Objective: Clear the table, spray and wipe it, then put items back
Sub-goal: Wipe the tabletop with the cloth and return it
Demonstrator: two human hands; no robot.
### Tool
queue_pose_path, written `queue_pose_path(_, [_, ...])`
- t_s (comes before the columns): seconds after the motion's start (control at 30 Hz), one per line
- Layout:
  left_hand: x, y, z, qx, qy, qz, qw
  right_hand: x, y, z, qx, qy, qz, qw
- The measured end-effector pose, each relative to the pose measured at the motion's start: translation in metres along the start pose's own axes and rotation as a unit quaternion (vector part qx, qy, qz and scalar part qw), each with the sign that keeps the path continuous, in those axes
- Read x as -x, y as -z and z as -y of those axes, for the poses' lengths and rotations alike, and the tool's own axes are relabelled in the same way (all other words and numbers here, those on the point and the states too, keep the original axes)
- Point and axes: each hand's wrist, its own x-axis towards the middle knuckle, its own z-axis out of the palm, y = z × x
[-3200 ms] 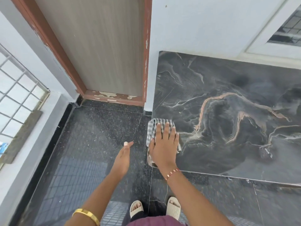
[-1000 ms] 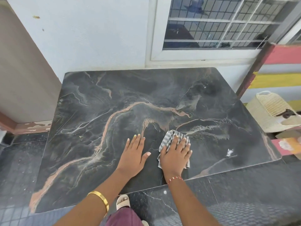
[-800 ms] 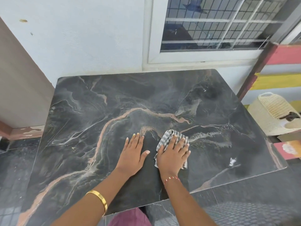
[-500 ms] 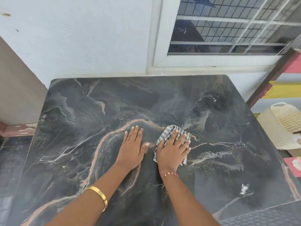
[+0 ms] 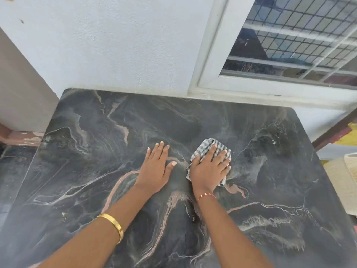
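While I am watching through the head camera, the right hand [image 5: 209,168] is pressing a checked cloth [image 5: 210,147] flat onto the dark marble-patterned table [image 5: 270,171], fingers straight and slightly spread, near the middle of the top. Just beside it, the left hand [image 5: 155,171] is lying palm down on the bare surface, fingers straight, holding nothing, a narrow gap separating it from the cloth. I am seeing open tabletop stretching all around both hands, widest toward the far edge, which is running along the white wall [image 5: 116,45] and the window frame [image 5: 212,55]. At the right, a rounded far corner is giving way to a woven basket [image 5: 350,171] that is being cut off by the picture's edge. Most of the cloth is lying hidden under the palm, and the table's near edge is falling outside the view
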Motion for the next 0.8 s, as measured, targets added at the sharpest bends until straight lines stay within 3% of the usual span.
queue_pose_path(0.4, [-0.073,0.009,-0.005,0.006,0.003,-0.018,1.000,-0.120,-0.011,0.039,-0.005,0.040,0.039,0.998])
queue_pose_path(0.6, [-0.095,0.021,0.012,0.007,0.029,-0.035,0.999,-0.184,-0.017,0.071,0.013,0.013,0.040,0.999])
queue_pose_path(0.8, [-0.090,0.037,0.033,0.020,0.034,-0.050,0.998,-0.190,-0.016,0.084,0.018,-0.015,0.030,0.999])
